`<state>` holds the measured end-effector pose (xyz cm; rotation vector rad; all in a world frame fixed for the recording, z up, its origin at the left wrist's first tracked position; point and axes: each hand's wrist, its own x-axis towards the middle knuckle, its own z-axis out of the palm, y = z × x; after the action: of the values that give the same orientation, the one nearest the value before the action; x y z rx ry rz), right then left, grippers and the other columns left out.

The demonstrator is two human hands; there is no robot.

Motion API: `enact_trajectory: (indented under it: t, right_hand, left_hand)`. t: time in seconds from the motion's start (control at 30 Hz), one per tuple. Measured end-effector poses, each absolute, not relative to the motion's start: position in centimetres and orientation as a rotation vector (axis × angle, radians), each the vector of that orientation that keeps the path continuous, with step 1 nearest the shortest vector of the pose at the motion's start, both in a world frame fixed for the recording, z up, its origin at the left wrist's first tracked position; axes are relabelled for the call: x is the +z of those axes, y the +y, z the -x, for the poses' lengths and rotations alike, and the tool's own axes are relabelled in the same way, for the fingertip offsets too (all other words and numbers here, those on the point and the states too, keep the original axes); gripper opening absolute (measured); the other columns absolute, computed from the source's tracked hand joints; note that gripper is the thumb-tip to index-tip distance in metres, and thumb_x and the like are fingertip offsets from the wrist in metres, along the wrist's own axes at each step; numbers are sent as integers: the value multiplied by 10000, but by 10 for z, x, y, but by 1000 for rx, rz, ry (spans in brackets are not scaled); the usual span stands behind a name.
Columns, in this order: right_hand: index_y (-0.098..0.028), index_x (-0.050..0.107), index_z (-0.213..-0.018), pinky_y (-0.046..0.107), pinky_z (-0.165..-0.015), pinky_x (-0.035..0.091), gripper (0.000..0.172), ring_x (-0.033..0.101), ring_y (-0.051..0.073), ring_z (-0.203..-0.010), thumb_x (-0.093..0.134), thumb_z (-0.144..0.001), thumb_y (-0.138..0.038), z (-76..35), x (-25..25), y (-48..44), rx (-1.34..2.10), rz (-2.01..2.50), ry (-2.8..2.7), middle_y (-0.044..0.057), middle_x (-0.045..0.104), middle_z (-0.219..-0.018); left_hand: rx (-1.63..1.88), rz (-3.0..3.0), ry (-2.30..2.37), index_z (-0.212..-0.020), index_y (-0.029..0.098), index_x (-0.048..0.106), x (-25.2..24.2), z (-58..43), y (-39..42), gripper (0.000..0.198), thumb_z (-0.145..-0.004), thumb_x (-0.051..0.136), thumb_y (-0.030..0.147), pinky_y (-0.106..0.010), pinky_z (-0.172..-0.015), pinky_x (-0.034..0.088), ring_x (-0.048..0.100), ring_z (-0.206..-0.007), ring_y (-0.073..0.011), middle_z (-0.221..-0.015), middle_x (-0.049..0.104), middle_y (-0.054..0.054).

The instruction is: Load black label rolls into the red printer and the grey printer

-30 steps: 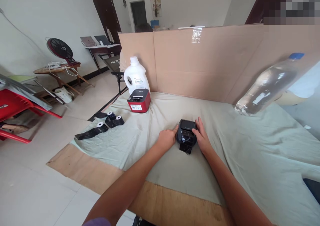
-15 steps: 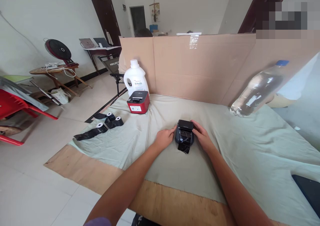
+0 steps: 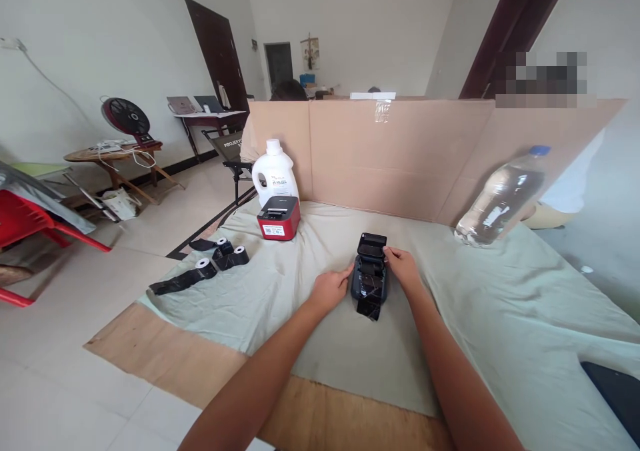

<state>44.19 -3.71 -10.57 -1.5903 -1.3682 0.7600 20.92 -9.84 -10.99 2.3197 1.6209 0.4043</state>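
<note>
Small black label printer (image 3: 371, 279) sits at frame centre on the pale green cloth (image 3: 500, 318), lid flipped open toward the cardboard screen, a strip of dark crinkled film hanging out its near end. Left hand (image 3: 329, 290) is cupped against the printer's left side, fingers curled together, touching the casing. Right hand (image 3: 403, 269) rests against the printer's right side, thumb and forefinger pinching at the edge near the open lid. Upper left of the cloth: red and black printer (image 3: 279, 216) with a white plastic jug (image 3: 275, 175) just behind it. Left edge of the cloth: three black ribbon rolls (image 3: 219, 258) with white cores. Right of centre: clear plastic water bottle (image 3: 500, 198) with blue cap, leaning. Brown cardboard screen (image 3: 400, 151) stands behind everything.
</note>
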Motion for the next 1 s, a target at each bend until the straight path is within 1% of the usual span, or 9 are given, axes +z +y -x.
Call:
enact_trajectory:
  t: [0.1,0.3,0.37,0.47,0.57,0.7,0.83,0.9,1.0]
  right_hand:
    - [-163,777,-965,349,-706,542,388,668,213,-668,561,-842,-460,-446,-97,-41,718,1655,-1483,70,752,-817]
    - [-206,777,-825,314,-683,489,234,661,220,-736,612,-801,-371,-444,-71,-51,466,1810,-1732,72,735,-797]
    - [-231,790,-831,324,-727,497,194,669,228,-788,624,-783,-320,-438,-72,-51,474,1786,-1862,62,742,-848]
    - [-245,808,-859,369,-832,509,201,672,274,-904,713,-682,-246,-429,-82,-46,491,1810,-1953,70,743,-908]
    - [-245,805,-793,385,-841,521,195,672,288,-887,762,-607,-207,-425,-90,-40,543,1831,-1968,64,727,-819]
    - [-249,778,-744,356,-848,523,130,670,259,-864,763,-621,-211,-427,-84,-38,596,1759,-2001,51,708,-795]
    - [-206,735,-857,357,-828,511,192,655,229,-845,723,-670,-249,-431,-57,-45,696,1684,-1865,69,703,-896]
    - [-189,699,-927,339,-772,505,236,648,218,-838,687,-716,-295,-429,-38,-54,823,1613,-1721,73,697,-914]
    - [-189,657,-994,303,-662,490,313,637,200,-759,646,-781,-418,-413,-8,-76,1013,1474,-1543,55,671,-819]
  left_hand:
    - [382,-2313,1626,-1505,357,438,-109,-209,-99,536,-986,403,227,-304,-886,516,702,-951,-204,-1044,762,-34]
    - [384,-2311,1631,-1502,361,443,-109,-209,-99,533,-987,398,230,-298,-886,513,699,-951,-201,-1043,762,-30]
    - [402,-2319,1614,-1498,360,448,-110,-208,-99,530,-986,399,231,-297,-888,513,698,-962,-199,-1055,763,-26]
    - [416,-2322,1602,-1503,353,441,-111,-207,-98,536,-984,400,227,-298,-889,517,697,-975,-198,-1082,762,-23]
    - [428,-2326,1608,-1501,353,446,-111,-207,-98,530,-987,397,236,-308,-900,520,701,-980,-203,-1096,761,-22]
    - [465,-2332,1597,-1489,370,462,-113,-207,-97,529,-978,411,245,-321,-899,528,707,-993,-213,-1114,759,-16]
    - [473,-2331,1585,-1495,378,452,-115,-206,-95,531,-981,409,253,-332,-904,533,708,-1005,-217,-1134,755,-14]
    - [482,-2322,1582,-1496,376,452,-114,-206,-94,534,-979,412,246,-335,-901,536,710,-1003,-219,-1136,754,-16]
    - [472,-2315,1577,-1427,337,557,-111,-206,-95,477,-982,405,257,-338,-893,537,709,-1011,-233,-1114,758,-40]
